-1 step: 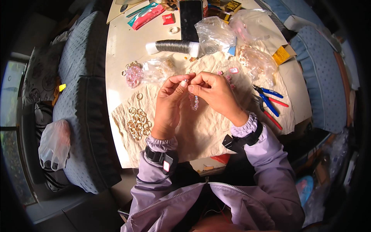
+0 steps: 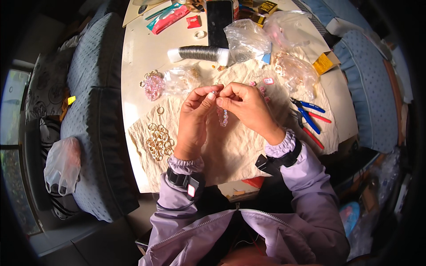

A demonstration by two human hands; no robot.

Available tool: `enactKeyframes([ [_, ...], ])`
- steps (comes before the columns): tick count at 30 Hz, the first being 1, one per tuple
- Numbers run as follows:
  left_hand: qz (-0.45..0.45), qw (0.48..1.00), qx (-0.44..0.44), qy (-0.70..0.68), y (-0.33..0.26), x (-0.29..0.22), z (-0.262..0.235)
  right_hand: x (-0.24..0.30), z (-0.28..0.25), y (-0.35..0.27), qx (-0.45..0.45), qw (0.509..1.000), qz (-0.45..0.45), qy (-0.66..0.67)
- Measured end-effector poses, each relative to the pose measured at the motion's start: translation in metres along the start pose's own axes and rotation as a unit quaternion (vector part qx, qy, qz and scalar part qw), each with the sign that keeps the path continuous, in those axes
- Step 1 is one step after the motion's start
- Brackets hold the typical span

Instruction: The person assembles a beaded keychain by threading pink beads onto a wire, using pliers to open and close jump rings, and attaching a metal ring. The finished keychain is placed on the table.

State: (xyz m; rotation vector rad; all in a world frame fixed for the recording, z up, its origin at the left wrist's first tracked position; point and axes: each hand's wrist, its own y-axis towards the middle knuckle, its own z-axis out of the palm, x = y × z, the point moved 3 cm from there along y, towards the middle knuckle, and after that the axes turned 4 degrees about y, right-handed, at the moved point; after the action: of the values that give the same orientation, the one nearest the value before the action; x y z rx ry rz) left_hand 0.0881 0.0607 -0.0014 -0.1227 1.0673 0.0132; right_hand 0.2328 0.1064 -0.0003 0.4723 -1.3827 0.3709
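Observation:
Over the middle of the cloth my left hand [image 2: 197, 117] and my right hand [image 2: 248, 106] meet, thumbs and fingertips pinched close together. Between them hangs a short strand of pink, clear beads [image 2: 222, 117], its upper end hidden in the fingers. A tiny shiny piece shows at the left fingertips, too small to name. Left of my left hand lies a heap of gold-coloured rings [image 2: 159, 141], with one single ring [image 2: 160, 110] above it. Beyond sits a bundle of pink bead strands [image 2: 153, 86]. Several pink beads [image 2: 262, 90] lie just past my right hand.
Blue-handled cutters [image 2: 308, 116] and red-handled pliers [image 2: 312, 135] lie right of my right hand. Farther back are a wire spool [image 2: 198, 53], a black phone [image 2: 219, 24] and clear plastic bags [image 2: 248, 40]. A beige cloth [image 2: 235, 159] covers the near tabletop. Padded blue seats [image 2: 95, 146] flank the table.

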Motion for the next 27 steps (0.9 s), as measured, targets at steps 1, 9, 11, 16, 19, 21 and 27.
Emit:
enactKeyframes([
  [1, -0.002, 1.000, -0.004, 0.005, 0.000, 0.000, -0.001, 0.000, 0.000, 0.001, 0.006, 1.000, -0.005, -0.005],
  [9, -0.027, 0.996, 0.018, -0.082, 0.000, 0.004, -0.005, 0.010, 0.004, -0.001, -0.020, 0.999, -0.030, 0.041],
  [11, -0.034, 0.993, 0.035, -0.108, 0.001, 0.004, -0.007, 0.012, 0.004, -0.001, -0.010, 0.999, -0.036, 0.035],
  [16, -0.035, 0.993, 0.022, -0.114, 0.001, 0.005, -0.009, 0.013, 0.006, -0.001, 0.008, 0.997, -0.058, 0.049],
  [19, -0.036, 0.994, 0.025, -0.099, 0.000, 0.005, -0.009, 0.014, 0.007, -0.002, 0.016, 0.995, -0.077, 0.054],
  [21, -0.042, 0.995, 0.032, -0.085, 0.000, 0.004, -0.008, 0.015, 0.008, 0.000, 0.000, 0.994, -0.109, 0.029],
  [27, -0.032, 0.996, 0.055, -0.068, -0.001, 0.005, -0.008, 0.017, 0.006, 0.001, -0.009, 0.995, -0.100, 0.024],
])
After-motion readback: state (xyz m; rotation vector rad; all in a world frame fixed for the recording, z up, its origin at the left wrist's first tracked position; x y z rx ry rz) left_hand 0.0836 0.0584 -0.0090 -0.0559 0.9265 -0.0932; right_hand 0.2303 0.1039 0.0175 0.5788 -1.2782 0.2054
